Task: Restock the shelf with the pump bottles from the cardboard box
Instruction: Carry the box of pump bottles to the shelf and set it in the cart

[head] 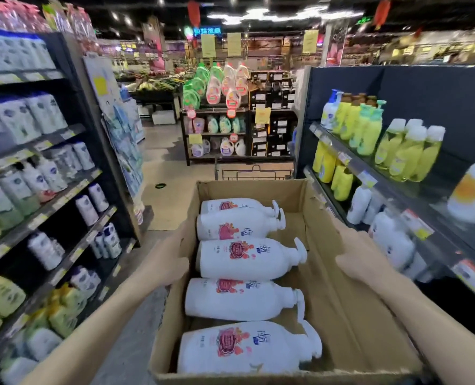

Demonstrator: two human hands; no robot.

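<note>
An open cardboard box (350,315) fills the lower middle of the head view, held up in front of me. Several white pump bottles (244,259) with red flower labels lie on their sides in its left half, pumps pointing right. My left hand (167,270) grips the box's left wall from outside. On the opposite side my right hand (361,262) clasps the right flap. The shelf (414,195) on my right carries yellow and white bottles.
Dark shelving (64,195) with white and yellow packs lines the left of the aisle. A shopping cart (254,173) stands just beyond the box. Further off is a rack of detergent jugs (217,112). Grey floor runs between the shelves.
</note>
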